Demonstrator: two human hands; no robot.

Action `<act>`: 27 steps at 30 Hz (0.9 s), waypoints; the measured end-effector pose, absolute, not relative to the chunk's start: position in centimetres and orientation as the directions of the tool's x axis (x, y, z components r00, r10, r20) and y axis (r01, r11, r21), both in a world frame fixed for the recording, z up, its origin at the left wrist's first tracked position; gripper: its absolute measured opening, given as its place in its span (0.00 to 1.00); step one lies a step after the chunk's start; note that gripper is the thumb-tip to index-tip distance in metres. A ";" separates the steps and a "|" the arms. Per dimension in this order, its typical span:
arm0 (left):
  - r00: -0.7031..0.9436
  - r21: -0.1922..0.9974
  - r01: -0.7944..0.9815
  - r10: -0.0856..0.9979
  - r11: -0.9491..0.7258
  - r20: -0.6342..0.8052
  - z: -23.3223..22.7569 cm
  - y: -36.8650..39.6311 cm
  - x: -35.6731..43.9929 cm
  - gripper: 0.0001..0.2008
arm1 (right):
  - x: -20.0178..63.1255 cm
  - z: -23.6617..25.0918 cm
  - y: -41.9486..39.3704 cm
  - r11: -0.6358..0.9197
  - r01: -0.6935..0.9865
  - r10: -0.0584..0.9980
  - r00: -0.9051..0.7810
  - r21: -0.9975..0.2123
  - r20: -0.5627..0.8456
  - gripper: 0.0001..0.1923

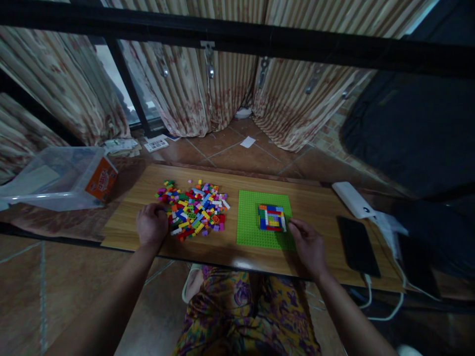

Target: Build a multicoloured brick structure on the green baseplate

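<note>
Left hand [151,223], loosely curled and empty, touches the brick pile's [193,209] left edge; right hand [308,245], empty with fingers half-open, rests at the baseplate's [249,221] right edge beside the build [272,218].

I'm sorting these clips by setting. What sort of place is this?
Most likely a room in a home, not a workshop: striped curtains hang to a tiled floor, and a low wooden table holds a pile of toy bricks and a green baseplate.
</note>
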State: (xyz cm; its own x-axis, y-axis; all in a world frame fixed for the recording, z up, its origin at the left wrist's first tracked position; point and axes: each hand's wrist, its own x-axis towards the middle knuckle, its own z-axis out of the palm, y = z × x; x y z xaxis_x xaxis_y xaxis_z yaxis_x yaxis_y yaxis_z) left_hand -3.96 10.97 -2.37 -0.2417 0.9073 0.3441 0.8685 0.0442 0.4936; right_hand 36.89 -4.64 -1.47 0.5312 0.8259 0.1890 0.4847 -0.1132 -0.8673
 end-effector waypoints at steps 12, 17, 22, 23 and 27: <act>-0.241 0.472 0.879 0.914 0.063 0.326 -1.8 10.8 -3.7 0.11 | 36.5 -2.1 -3.8 -0.232 0.484 0.829 0.552 -0.844 0.089 0.25; -0.239 0.477 0.877 0.917 0.063 0.319 -1.7 10.8 -3.7 0.11 | 36.6 -2.3 -3.9 -0.197 0.468 0.838 0.536 -0.862 0.099 0.24; -0.236 0.475 0.878 0.918 0.060 0.320 -1.8 10.9 -3.7 0.11 | 36.4 -1.9 -3.7 -0.206 0.429 0.845 0.531 -0.879 0.062 0.22; -0.233 0.473 0.879 0.917 0.056 0.324 -1.9 10.9 -3.7 0.11 | 36.4 -1.9 -3.6 -0.213 0.416 0.844 0.534 -0.884 0.048 0.22; -0.239 0.470 0.880 0.913 0.060 0.331 -2.1 11.0 -3.8 0.11 | 36.3 -1.9 -3.5 -0.213 0.390 0.838 0.544 -0.896 0.037 0.22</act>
